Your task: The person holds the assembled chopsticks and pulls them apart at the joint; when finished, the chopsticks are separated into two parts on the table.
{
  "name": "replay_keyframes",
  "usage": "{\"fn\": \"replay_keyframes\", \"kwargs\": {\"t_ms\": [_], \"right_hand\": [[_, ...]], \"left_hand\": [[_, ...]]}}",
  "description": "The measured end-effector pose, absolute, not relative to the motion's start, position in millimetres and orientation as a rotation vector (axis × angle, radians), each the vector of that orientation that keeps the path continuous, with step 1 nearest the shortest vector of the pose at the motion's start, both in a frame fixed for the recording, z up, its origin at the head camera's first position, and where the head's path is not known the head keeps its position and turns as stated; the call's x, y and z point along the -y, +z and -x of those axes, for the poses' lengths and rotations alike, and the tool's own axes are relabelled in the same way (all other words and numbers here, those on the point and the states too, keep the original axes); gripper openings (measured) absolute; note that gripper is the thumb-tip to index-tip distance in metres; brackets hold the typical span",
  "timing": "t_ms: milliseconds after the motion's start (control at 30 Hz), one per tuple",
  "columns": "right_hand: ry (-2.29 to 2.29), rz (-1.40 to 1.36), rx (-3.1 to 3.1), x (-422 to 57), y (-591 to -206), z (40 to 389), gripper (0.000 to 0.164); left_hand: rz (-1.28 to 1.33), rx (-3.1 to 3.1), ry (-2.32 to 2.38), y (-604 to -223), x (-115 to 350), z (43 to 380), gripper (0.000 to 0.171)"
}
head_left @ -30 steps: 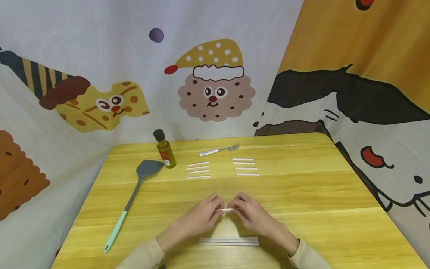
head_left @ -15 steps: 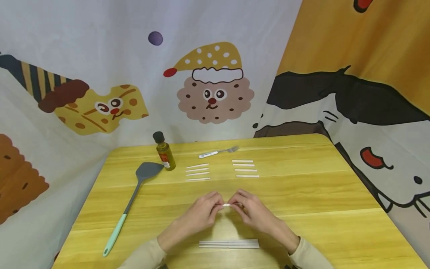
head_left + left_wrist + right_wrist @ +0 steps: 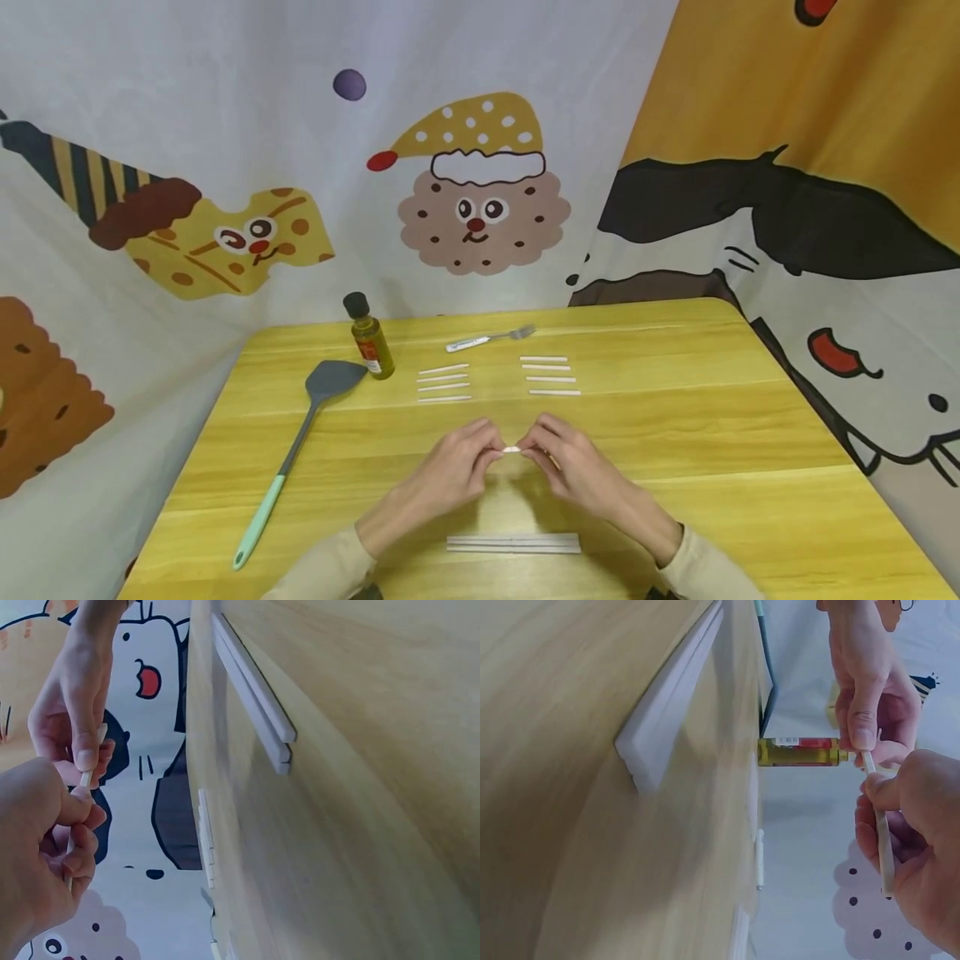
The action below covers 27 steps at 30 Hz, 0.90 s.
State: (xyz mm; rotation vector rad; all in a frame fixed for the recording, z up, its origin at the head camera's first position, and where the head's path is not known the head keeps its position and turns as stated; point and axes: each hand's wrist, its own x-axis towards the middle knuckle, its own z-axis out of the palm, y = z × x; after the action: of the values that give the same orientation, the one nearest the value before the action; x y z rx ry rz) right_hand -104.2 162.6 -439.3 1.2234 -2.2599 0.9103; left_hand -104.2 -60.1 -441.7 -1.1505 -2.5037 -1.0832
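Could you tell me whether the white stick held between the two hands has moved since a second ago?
Yes. The white stick has moved up the head view, farther from the long sticks.

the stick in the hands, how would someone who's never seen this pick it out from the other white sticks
On the yellow wooden table, look at the middle near the front edge, where the left hand and right hand meet fingertip to fingertip. The white stick is pinched between them, raised off the wood. Every other white stick lies flat on the table.

Bright, even light; soft shadows; wrist views blur up close.
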Motion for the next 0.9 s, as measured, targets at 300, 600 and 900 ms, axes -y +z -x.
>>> {"fn": "replay_keyframes", "kwargs": {"t_ms": [300, 600, 900], "right_hand": [[0.874, -1.218, 2.29, -169, -433, 101, 0.02], [0.841, -1.23, 2.294, -177, -431, 98, 0.021], [0.866, -1.244, 2.268, -181, -433, 98, 0.024]], "left_hand": [[1.151, 2.517, -1.097, -434, 56, 101, 0.014], [1.189, 2.494, -1.087, -433, 49, 100, 0.015], [1.195, 2.49, -1.118, -433, 46, 98, 0.015]]}}
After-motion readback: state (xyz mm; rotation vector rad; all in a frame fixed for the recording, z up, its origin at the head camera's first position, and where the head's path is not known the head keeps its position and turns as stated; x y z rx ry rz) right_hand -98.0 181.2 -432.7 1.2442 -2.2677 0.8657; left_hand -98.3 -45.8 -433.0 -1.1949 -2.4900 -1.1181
